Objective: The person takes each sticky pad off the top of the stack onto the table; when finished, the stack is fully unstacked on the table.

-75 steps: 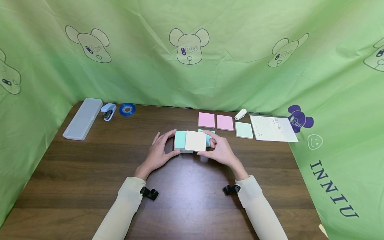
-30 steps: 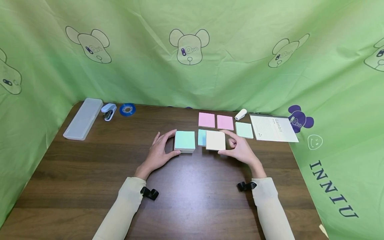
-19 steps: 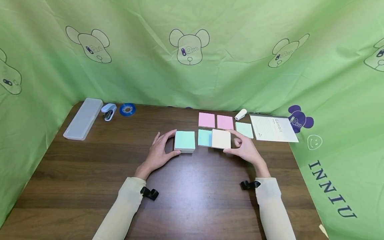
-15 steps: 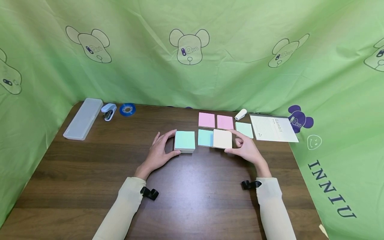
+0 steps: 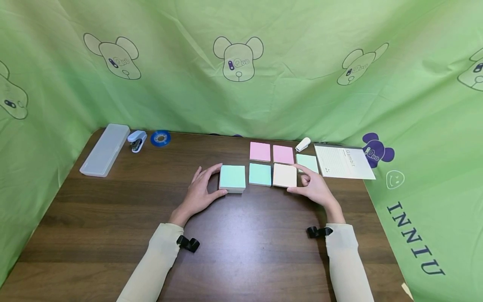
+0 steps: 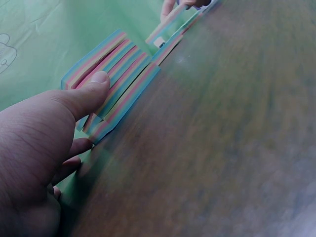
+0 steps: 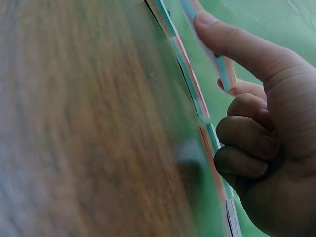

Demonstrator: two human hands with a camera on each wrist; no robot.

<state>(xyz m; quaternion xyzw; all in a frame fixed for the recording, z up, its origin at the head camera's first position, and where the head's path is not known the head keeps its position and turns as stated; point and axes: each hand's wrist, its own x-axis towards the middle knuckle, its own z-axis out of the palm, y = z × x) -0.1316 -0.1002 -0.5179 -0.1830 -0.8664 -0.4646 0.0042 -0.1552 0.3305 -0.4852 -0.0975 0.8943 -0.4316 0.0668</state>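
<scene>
My left hand (image 5: pixel 200 191) holds a stack of sticky note pads (image 5: pixel 232 176), mint on top, thumb at the near edge and fingers at the far side. In the left wrist view the stack (image 6: pixel 129 74) shows striped, slightly uneven layers. My right hand (image 5: pixel 316 188) pinches a cream-topped sticky note pad (image 5: pixel 284 175) between thumb and index finger, the other fingers curled in. The right wrist view shows this pad (image 7: pixel 227 74) raised above the table. A turquoise pad (image 5: pixel 260 174) lies between the stack and the held pad.
Behind lie two pink pads (image 5: pixel 260 151) and a pale green pad (image 5: pixel 307 161), partly behind my right fingers. A white clip-like item (image 5: pixel 303 144) and a notepad (image 5: pixel 344 161) are at back right. A pencil case (image 5: pixel 105 150), stapler (image 5: pixel 137 141) and blue tape roll (image 5: pixel 160 138) stand at back left.
My right hand has carried the cream pad rightward from over the stack, past the turquoise pad, which now shows whole. The left hand has stayed at the stack.
</scene>
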